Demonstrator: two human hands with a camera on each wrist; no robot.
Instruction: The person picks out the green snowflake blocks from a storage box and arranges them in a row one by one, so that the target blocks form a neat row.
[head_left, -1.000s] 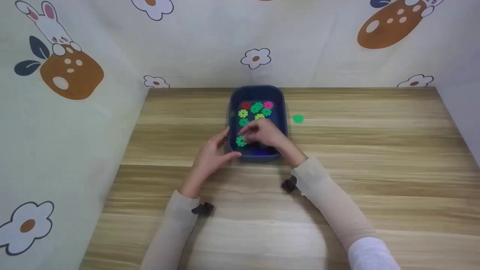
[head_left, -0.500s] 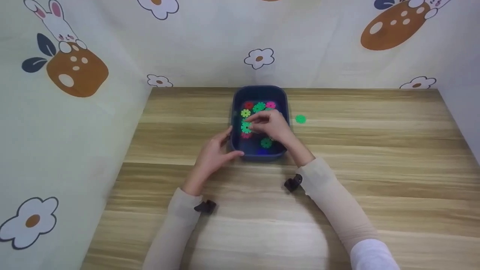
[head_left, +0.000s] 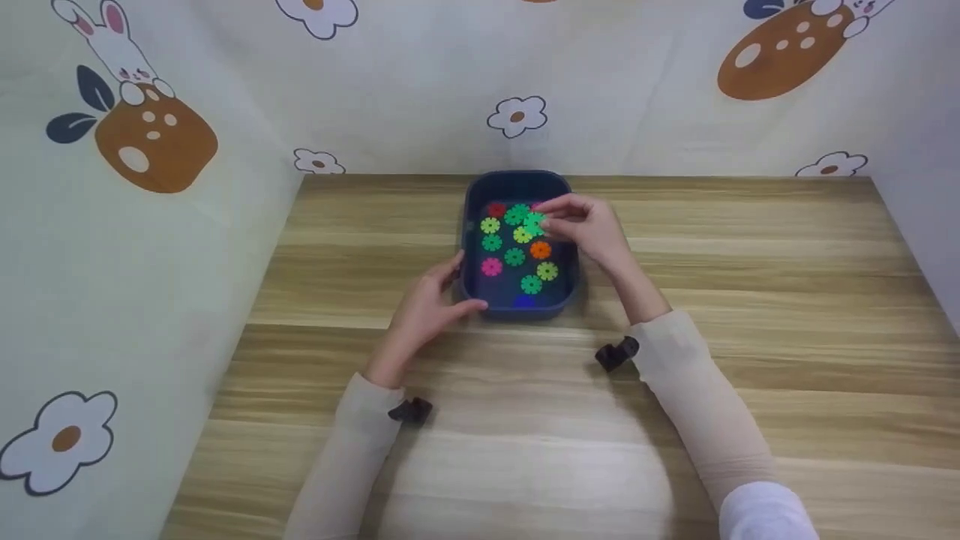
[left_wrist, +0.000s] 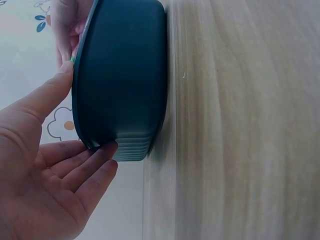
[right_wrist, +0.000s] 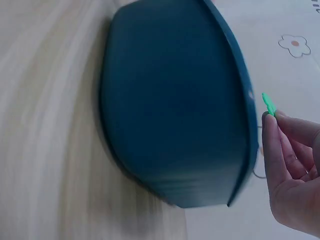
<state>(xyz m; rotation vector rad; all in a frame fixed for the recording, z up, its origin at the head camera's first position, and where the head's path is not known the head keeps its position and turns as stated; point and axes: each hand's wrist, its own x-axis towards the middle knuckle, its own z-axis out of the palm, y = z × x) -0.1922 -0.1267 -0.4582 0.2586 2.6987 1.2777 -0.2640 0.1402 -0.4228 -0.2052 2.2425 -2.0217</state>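
Note:
A dark blue plastic bin (head_left: 471,289) holds several small notched snowflake discs in green, yellow, pink, red, orange and blue. At its near left corner, my left hand (head_left: 420,319) holds the bin, thumb at the rim (left_wrist: 75,95) and fingers against the side wall. My right hand (head_left: 596,229) pinches a green snowflake disc (head_left: 534,223) between thumb and fingers, over the right part of the bin. In the right wrist view this green disc (right_wrist: 268,104) shows nearly edge-on, higher than the rim.
The bin stands on a wood-grain table (head_left: 750,315), close to a pale printed cloth (head_left: 420,90) at the back. Another cloth side rises at the left. Black wrist cameras (head_left: 617,354) sit on both sleeves.
My right hand has moved right and away from me, carrying the green disc from the bin's near left. Its hand now covers where a loose green disc lay on the table. My left hand stays put.

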